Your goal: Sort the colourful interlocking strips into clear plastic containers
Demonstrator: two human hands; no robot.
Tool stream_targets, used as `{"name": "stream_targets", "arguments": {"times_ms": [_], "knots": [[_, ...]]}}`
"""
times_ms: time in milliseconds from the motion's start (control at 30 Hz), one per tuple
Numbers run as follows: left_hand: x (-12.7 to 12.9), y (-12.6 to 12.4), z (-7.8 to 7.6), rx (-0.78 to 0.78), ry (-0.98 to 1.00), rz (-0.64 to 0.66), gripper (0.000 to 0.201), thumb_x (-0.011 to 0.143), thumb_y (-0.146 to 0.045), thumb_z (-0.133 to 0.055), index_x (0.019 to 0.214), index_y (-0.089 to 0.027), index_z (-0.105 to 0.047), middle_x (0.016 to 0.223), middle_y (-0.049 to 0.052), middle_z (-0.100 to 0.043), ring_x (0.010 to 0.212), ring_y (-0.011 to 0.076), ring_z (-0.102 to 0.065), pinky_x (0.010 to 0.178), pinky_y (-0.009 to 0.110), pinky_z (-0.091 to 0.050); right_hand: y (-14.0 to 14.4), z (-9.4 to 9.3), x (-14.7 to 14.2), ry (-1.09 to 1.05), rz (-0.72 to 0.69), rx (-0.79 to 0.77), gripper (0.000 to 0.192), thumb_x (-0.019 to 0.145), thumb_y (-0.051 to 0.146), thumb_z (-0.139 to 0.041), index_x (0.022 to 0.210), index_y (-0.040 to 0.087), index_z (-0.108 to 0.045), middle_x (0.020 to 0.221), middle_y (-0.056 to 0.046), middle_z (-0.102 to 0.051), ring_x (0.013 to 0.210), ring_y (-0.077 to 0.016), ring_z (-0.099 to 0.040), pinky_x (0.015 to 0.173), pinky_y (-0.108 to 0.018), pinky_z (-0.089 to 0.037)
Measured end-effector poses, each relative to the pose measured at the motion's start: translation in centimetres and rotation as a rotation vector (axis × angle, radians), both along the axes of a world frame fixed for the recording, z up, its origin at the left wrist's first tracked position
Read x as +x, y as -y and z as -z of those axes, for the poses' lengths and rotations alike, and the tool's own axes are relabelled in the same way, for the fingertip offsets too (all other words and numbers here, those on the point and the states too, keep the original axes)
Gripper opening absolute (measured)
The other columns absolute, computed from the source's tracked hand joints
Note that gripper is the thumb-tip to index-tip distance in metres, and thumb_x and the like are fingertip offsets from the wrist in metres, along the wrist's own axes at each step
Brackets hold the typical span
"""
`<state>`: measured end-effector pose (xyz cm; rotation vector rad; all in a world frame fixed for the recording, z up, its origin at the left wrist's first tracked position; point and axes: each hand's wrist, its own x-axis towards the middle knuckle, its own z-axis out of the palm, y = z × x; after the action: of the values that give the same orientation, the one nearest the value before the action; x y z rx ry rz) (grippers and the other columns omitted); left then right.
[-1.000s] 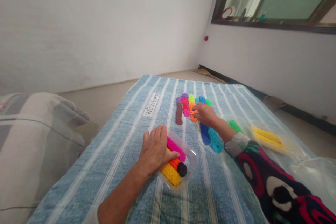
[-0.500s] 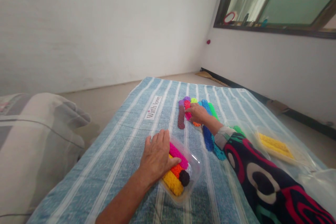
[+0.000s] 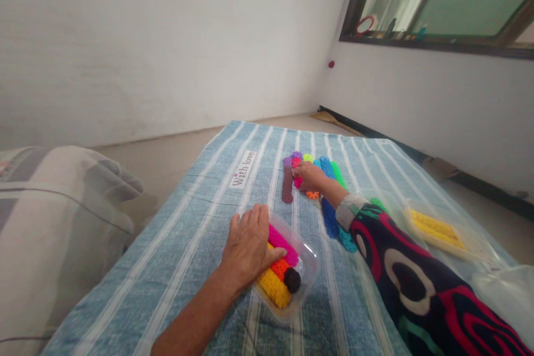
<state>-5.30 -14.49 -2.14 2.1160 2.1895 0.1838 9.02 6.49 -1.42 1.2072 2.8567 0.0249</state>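
My left hand (image 3: 249,247) grips the left side of a clear plastic box (image 3: 309,267), its thumb stretched over the contents. Inside lie stacked rows of small notched plastic discs: a pink row (image 3: 284,246), an orange row (image 3: 278,268), a yellow row (image 3: 273,289), and a black stack (image 3: 292,280) at the near end. My right hand (image 3: 311,177) reaches farther out, its fingers closed on a pinkish-red row of discs (image 3: 297,182) on the cloth. Beside it lie a brown row (image 3: 287,184) and an orange disc end (image 3: 312,195). My right fingertips are partly hidden.
Blue rows of discs (image 3: 329,219) and a green row (image 3: 339,174) lie around my right forearm. Another clear box (image 3: 471,256) with yellow discs (image 3: 437,229) stands at right. The striped cloth (image 3: 200,267) covers the surface. A fabric-covered seat (image 3: 62,245) stands at left.
My right hand has shifted very slightly left and its fingers have drawn closer together at the pinkish-red discs. My left hand stays on the box.
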Motion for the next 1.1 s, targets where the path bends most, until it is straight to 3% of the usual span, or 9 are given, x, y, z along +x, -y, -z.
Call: {"name": "stream_targets", "arguments": {"times_ms": [233,467,633,733,867,967,1100], "knots": [[0.0,-0.1,0.2,0.012,0.016,0.007,0.080,0.071,-0.049,-0.070,0.137,-0.017,-0.038,0.145,0.021,-0.047,0.133,0.0351,-0.044,0.110,0.053,-0.029,0.6,-0.2,-0.2,0.043,-0.050,0.039,0.028,0.089,0.015,-0.053,0.112,0.018,-0.068,0.114,-0.013,-0.060,0.109,-0.0249,-0.053,0.079,-0.031,-0.042],[0.2,-0.1,0.1,0.003,-0.022,0.007,0.078,0.074,-0.051,-0.066,0.137,-0.015,-0.038,0.143,0.020,-0.048,0.130,0.0337,-0.046,0.110,0.050,-0.030,1.2,-0.2,-0.4,0.134,-0.079,0.005,0.028,0.091,0.015,-0.051,0.112,0.020,-0.068,0.106,-0.010,-0.069,0.100,-0.0237,-0.063,0.074,-0.029,-0.041],[0.2,-0.1,0.0,0.019,-0.029,0.010,0.074,0.072,-0.049,-0.068,0.131,-0.014,-0.042,0.137,0.019,-0.052,0.126,0.0339,-0.049,0.108,0.049,-0.032,2.0,-1.8,0.0,0.068,-0.058,0.001,0.022,0.088,0.019,-0.057,0.105,0.017,-0.069,0.100,-0.010,-0.070,0.091,-0.0216,-0.063,0.068,-0.027,-0.037],[0.2,-0.1,0.0,0.029,-0.015,0.024,0.070,0.073,-0.050,-0.067,0.129,-0.016,-0.042,0.135,0.018,-0.053,0.125,0.0335,-0.050,0.106,0.049,-0.033,4.4,-3.8,0.7,-0.035,-0.162,-0.094,0.012,0.082,0.025,-0.065,0.090,0.016,-0.068,0.083,-0.005,-0.069,0.075,-0.0155,-0.059,0.061,-0.025,-0.032],[0.3,-0.1,0.1,0.035,0.003,0.022,0.069,0.073,-0.051,-0.067,0.127,-0.016,-0.043,0.133,0.018,-0.054,0.122,0.0351,-0.051,0.103,0.050,-0.035,9.7,-5.8,1.6,-0.041,-0.451,-0.216,0.007,0.080,0.024,-0.069,0.081,0.018,-0.065,0.073,0.001,-0.064,0.065,-0.0112,-0.051,0.056,-0.024,-0.026],[0.4,-0.1,0.2,0.053,-0.002,0.020,0.070,0.073,-0.050,-0.068,0.128,-0.015,-0.043,0.133,0.018,-0.054,0.123,0.0347,-0.051,0.102,0.048,-0.035,13.1,-5.7,1.8,0.081,-0.536,-0.180,0.003,0.084,0.017,-0.063,0.085,0.017,-0.066,0.076,-0.001,-0.067,0.064,-0.0116,-0.053,0.053,-0.026,-0.024],[0.4,-0.2,0.4,0.074,-0.025,0.021,0.065,0.077,-0.048,-0.061,0.128,-0.013,-0.042,0.130,0.018,-0.055,0.121,0.0335,-0.052,0.101,0.047,-0.035,15.2,-4.3,1.8,0.199,-0.588,-0.113,0.016,0.086,0.007,-0.056,0.094,0.016,-0.067,0.080,-0.005,-0.070,0.067,-0.0136,-0.060,0.050,-0.026,-0.023]]}}
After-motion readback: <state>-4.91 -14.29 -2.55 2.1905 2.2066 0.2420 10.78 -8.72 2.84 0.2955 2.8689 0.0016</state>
